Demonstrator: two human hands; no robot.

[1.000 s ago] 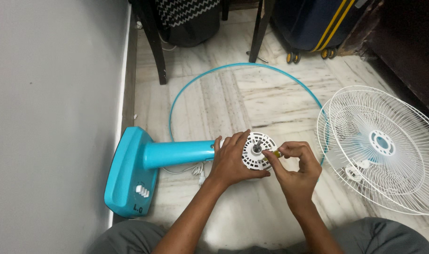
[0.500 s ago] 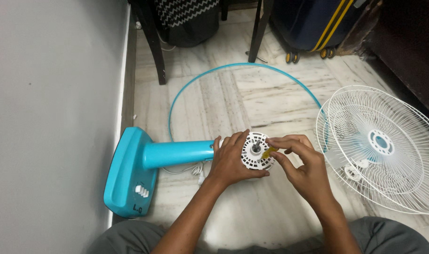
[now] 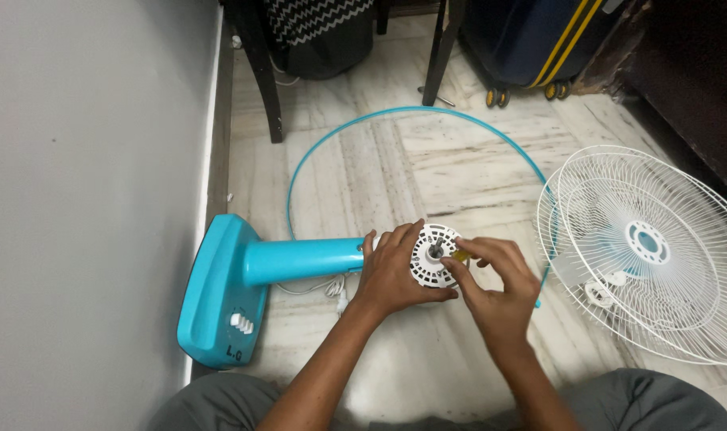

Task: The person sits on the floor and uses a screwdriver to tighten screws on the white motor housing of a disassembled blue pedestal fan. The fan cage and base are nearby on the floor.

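Note:
A turquoise fan stand (image 3: 244, 271) lies on its side on the marble floor, its base toward the wall. My left hand (image 3: 391, 271) grips the white round motor housing (image 3: 429, 251) at the end of the stand's neck. A metal shaft sticks out of the housing's middle. My right hand (image 3: 495, 279) pinches a small yellow tool (image 3: 461, 256) against the housing's right edge; most of the tool is hidden by my fingers.
A thin turquoise ring (image 3: 363, 136) lies on the floor beyond the housing. White wire fan grilles (image 3: 651, 247) are stacked at the right. Dark chair legs (image 3: 264, 80) and a dark suitcase with yellow stripes (image 3: 531, 40) stand at the back. A grey wall (image 3: 84, 199) runs along the left.
My right hand has turned at the wrist while holding the yellow tool at the housing, fingers shifting over it. My left hand and the fan stand stay put.

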